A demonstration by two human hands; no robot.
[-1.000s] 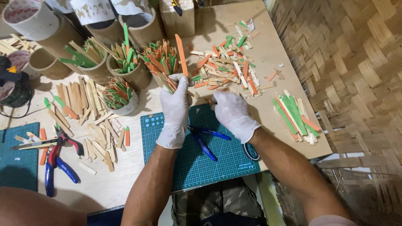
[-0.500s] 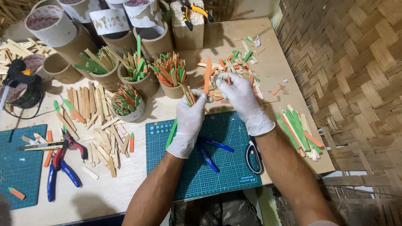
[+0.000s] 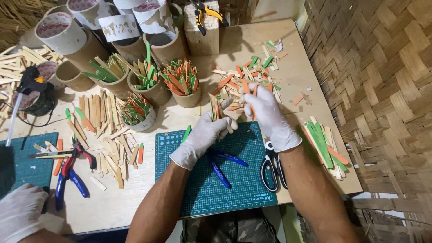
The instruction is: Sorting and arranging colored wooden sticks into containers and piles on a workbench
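The left hand [image 3: 204, 137], gloved white, is clenched around a small bundle of sticks [image 3: 216, 110] that stands nearly upright, long axis running 12 to 6 o'clock, above the green cutting mat [image 3: 252, 189]. At about 2 o'clock from it, the right hand [image 3: 267, 114] pinches an orange stick [image 3: 246, 87] in its fingers over the loose pile of sticks [image 3: 245, 74] on the surface [image 3: 292, 58]. The right hand is nearer the pile, just beside the bundle.
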